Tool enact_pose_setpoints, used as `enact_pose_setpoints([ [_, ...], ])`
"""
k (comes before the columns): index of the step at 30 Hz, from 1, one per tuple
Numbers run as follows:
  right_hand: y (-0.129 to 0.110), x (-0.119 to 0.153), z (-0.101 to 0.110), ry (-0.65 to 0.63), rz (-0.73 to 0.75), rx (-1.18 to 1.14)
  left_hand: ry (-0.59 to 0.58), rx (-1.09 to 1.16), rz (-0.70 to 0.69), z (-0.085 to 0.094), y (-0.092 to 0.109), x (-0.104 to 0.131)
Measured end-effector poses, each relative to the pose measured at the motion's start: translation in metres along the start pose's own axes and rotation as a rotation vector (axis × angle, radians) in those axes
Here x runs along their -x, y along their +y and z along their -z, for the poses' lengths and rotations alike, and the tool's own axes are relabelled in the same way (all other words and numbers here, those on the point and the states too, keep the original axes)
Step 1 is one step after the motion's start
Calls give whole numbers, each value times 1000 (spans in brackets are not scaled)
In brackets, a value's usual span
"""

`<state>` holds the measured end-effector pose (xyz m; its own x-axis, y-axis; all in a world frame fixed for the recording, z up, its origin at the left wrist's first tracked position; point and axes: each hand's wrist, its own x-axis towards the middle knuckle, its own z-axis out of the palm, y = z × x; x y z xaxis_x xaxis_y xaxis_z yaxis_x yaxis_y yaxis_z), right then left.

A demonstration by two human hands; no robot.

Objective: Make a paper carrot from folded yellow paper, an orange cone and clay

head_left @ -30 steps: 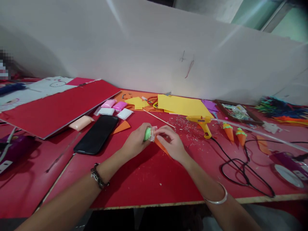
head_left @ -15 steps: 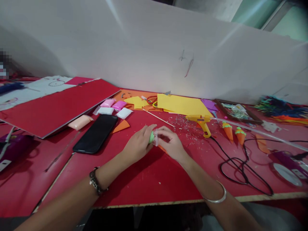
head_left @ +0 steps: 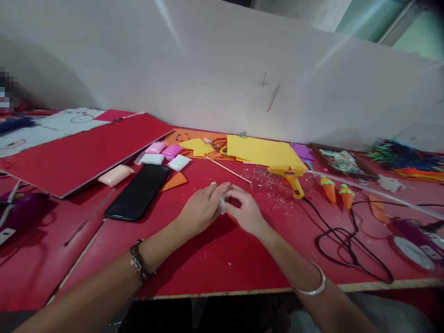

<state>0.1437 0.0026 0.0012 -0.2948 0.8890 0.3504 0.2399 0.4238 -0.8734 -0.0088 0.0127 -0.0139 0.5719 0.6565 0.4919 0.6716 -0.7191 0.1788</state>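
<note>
My left hand [head_left: 201,208] and my right hand [head_left: 245,212] meet over the red table. Between their fingers is a small clear plastic packet [head_left: 222,206], with light green soft clay mostly hidden behind the left fingers. A bit of green shows above the left fingertips. Both hands are closed on the packet, the right one pinching its clear end between thumb and fingers. Under the right hand an orange piece partly shows. Left of the hands lie a black phone [head_left: 138,194] and an orange paper piece [head_left: 175,181].
A yellow glue gun [head_left: 289,175] with a looped black cord stands to the right, near two orange cones [head_left: 346,196] topped with green. Packets of pink and white clay [head_left: 178,162], yellow sheets [head_left: 263,151], a thin stick [head_left: 229,169] and a red board [head_left: 93,148] lie farther back.
The left fingers have closed further over the packet, so most of the green clay is now covered. The clear end has shifted slightly left and down.
</note>
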Motion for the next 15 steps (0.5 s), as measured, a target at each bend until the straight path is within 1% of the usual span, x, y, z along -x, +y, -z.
enact_pose_setpoints([
  [4,0,0,0,-34,-28,-104,-1,81,-17,3,-1,-1],
  [7,1,0,-1,-42,-81,-260,1,124,-24,5,0,-3],
  [9,2,0,-2,-26,-131,-351,12,137,2,5,0,-4],
  [13,5,-2,0,52,-178,-484,29,151,85,5,-4,-5],
  [15,6,-4,4,147,-191,-524,39,151,138,6,-9,-5],
])
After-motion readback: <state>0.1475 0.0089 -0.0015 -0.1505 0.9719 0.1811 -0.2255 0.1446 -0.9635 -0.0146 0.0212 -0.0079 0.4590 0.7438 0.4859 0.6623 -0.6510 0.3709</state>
